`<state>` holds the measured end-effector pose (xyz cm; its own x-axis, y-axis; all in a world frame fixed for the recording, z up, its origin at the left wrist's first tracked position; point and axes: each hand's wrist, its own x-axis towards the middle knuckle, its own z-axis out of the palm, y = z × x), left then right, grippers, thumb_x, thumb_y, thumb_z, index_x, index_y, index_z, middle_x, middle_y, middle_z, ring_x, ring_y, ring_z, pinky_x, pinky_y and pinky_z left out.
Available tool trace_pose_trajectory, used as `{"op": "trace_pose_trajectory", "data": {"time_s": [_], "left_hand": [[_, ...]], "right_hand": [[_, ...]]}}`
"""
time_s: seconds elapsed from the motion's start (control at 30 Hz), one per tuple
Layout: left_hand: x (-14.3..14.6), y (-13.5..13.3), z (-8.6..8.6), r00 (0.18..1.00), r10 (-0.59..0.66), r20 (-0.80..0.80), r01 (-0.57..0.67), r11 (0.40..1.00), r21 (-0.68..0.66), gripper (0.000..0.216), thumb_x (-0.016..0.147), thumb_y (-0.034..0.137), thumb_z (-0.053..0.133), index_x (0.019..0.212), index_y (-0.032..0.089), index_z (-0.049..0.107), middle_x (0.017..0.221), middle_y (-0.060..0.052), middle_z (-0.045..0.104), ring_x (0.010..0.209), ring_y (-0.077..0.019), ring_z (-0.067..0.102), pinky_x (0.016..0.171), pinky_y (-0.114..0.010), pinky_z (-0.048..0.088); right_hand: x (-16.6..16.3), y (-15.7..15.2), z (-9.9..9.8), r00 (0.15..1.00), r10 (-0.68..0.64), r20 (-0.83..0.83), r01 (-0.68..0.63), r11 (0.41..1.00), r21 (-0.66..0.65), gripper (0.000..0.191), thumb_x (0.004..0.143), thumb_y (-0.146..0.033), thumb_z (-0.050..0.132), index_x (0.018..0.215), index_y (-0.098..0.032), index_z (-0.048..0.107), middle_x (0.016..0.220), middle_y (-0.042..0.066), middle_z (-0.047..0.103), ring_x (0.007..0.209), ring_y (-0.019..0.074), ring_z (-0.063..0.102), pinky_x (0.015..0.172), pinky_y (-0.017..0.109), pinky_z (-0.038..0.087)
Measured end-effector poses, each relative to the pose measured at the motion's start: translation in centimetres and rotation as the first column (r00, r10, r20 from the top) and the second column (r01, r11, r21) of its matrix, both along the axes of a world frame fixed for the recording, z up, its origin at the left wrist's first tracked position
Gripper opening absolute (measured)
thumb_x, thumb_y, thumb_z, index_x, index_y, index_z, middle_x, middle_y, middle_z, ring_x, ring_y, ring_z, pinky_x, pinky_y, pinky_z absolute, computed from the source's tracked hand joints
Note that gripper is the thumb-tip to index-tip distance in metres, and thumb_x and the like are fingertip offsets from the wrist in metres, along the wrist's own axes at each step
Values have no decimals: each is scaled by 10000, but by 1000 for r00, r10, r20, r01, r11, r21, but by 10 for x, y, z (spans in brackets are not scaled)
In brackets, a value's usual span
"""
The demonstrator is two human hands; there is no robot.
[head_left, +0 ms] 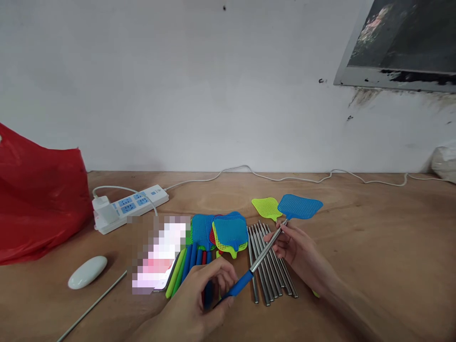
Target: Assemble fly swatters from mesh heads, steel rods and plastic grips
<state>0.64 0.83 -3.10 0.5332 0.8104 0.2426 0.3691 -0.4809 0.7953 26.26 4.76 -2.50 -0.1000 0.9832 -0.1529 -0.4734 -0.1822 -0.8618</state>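
Your left hand [194,297] grips the handle [244,282] of a blue swatter [265,252]; your right hand [295,243] pinches its rod below the head [299,207]. This one, above the table [384,237], looks joined end to end; spare rods [273,280], spare heads [230,232] and spare handles [185,267] lie grouped, apparently unjoined.

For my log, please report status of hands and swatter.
Left hand: holding blue handle. Right hand: pinching rod near blue head. Metal tubes lying beneath.
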Motion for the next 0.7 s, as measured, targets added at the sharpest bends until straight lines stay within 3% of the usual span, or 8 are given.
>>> {"op": "trace_pose_trajectory", "data": {"time_s": [0.17, 0.27, 0.4, 0.7], "left_hand": [[1, 1, 2, 1000, 3, 31, -2, 1000, -30, 102, 921, 258, 579, 1022, 249, 593, 866, 8, 640, 725, -151, 591, 656, -255, 478], [2, 3, 6, 998, 40, 54, -36, 997, -66, 91, 955, 291, 548, 1014, 243, 597, 755, 35, 570, 650, -137, 522, 590, -240, 423], [3, 4, 9, 995, 62, 79, -54, 993, -107, 106, 969, 330, 542, 969, 230, 579, 649, 64, 462, 572, -126, 446, 520, -230, 348], [2, 4, 3, 994, 76, 77, -65, 988, -144, 112, 958, 337, 552, 946, 227, 565, 627, 66, 475, 566, -128, 462, 530, -234, 327]], "right_hand": [[-2, -2, 1, 992, -95, 84, 88, 992, 90, 388, 729, -517, 841, 864, -222, 628, 766, 47, 754, 623, 163, 624, 564, 263, 491], [-2, -3, 0, 986, -126, 106, 110, 984, 143, 381, 737, -521, 844, 888, -219, 668, 782, 46, 748, 664, 171, 633, 588, 268, 496], [-3, -4, -2, 987, -54, 151, 34, 991, 133, 350, 709, -495, 875, 800, -198, 713, 821, 43, 724, 723, 166, 636, 619, 257, 502], [-2, -3, -11, 976, 64, 209, -82, 993, 79, 347, 632, -466, 922, 776, -188, 772, 695, 8, 683, 641, 135, 614, 594, 246, 498]]}}
